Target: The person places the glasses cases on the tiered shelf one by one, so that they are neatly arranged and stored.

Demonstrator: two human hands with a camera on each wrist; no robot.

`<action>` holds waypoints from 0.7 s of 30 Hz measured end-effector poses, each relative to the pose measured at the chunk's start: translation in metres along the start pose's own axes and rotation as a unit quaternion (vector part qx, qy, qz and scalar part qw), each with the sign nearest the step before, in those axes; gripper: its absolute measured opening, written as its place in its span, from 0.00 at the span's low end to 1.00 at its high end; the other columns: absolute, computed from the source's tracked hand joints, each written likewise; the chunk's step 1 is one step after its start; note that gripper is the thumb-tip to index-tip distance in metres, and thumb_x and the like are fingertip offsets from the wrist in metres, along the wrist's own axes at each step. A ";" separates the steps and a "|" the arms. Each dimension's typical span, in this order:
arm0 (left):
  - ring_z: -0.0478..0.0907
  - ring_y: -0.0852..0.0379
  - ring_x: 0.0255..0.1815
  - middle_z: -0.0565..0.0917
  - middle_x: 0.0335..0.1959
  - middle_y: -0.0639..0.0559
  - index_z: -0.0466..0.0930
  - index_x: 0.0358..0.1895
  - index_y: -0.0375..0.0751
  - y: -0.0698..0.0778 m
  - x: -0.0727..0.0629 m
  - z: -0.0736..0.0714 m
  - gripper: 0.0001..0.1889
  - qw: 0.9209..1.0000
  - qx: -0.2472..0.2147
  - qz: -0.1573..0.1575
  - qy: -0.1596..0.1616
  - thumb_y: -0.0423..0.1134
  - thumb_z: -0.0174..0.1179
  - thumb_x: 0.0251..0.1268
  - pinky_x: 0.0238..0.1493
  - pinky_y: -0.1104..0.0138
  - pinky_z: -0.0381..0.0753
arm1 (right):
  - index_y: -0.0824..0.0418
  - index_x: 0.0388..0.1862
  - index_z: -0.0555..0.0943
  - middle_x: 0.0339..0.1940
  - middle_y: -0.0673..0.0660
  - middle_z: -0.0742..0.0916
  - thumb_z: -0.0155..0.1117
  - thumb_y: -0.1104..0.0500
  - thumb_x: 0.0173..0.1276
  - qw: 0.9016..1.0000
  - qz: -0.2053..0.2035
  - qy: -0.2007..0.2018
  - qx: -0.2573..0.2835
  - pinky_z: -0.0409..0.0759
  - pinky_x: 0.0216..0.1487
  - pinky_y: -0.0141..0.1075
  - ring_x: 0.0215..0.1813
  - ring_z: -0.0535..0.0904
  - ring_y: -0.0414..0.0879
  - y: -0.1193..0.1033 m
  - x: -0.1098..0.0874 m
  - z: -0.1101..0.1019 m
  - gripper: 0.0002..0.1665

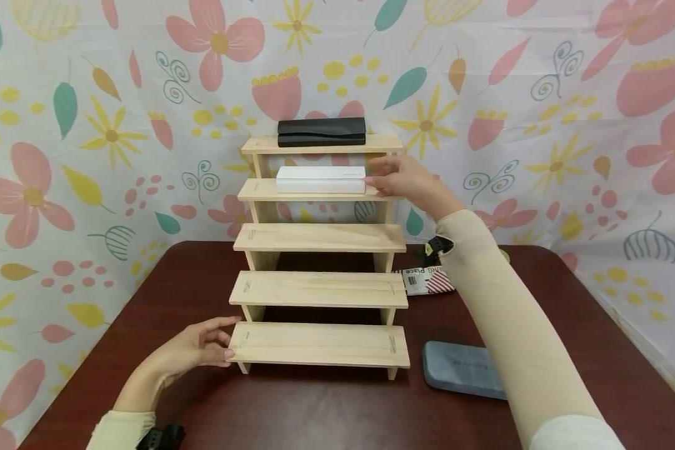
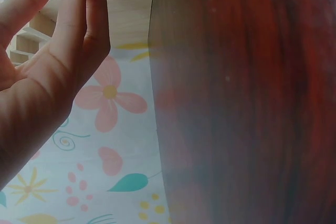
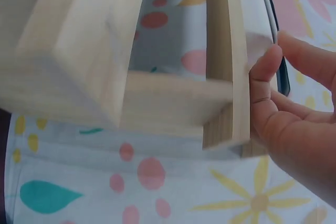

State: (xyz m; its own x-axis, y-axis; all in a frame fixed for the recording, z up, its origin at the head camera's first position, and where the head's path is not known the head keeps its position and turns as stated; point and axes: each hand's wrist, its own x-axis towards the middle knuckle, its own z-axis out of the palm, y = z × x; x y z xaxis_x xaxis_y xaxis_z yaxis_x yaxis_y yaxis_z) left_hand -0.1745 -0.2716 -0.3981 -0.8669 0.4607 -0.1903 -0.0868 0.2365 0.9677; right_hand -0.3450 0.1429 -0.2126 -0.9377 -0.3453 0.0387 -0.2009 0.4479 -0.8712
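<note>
A light wooden step stand [image 1: 320,289] rises in several tiers on the table. At the left end of its lowest step my left hand [image 1: 194,347] grips the wood, thumb by the front corner and index finger near the back edge. On the second step from the top lies a white glasses case [image 1: 320,180], a long box with a flap. My right hand [image 1: 407,181] pinches that case's right end; in the right wrist view its fingertips [image 3: 268,61] meet the case edge. A black glasses case [image 1: 322,132] rests on the top step.
A blue-grey case [image 1: 464,369] lies on the dark table [image 1: 315,412] at the right, partly behind my right forearm. A printed packet [image 1: 427,280] with red stripes lies behind it, beside the stand. A flower-patterned cloth [image 1: 146,125] hangs at the back.
</note>
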 end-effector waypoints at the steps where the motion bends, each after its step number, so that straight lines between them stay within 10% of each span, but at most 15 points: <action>1: 0.80 0.50 0.41 0.76 0.42 0.39 0.49 0.71 0.22 0.000 0.000 0.000 0.41 1.000 0.001 -0.001 0.000 0.32 0.65 0.61 0.45 0.57 0.84 | 0.62 0.74 0.61 0.66 0.63 0.72 0.60 0.55 0.71 1.000 -0.008 0.002 -0.001 0.77 0.57 0.41 0.55 0.77 0.53 0.003 -0.003 -0.003 0.36; 21: 0.81 0.51 0.41 0.76 0.42 0.41 0.49 0.71 0.22 -0.001 -0.001 -0.002 0.41 1.000 0.002 0.006 -0.008 0.31 0.65 0.61 0.44 0.58 0.84 | 0.63 0.72 0.63 0.57 0.54 0.76 0.57 0.54 0.73 0.997 -0.028 0.052 0.056 0.77 0.54 0.29 0.52 0.78 0.37 0.090 -0.082 -0.077 0.32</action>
State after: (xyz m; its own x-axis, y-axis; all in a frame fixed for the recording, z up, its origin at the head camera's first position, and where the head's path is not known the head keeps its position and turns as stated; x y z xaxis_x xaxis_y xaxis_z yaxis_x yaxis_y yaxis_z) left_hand -0.1746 -0.2735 -0.3988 -0.8597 0.4775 -0.1814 -0.0741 0.2348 0.9692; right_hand -0.3080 0.2754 -0.2567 -0.9514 -0.2774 0.1339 -0.2259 0.3327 -0.9156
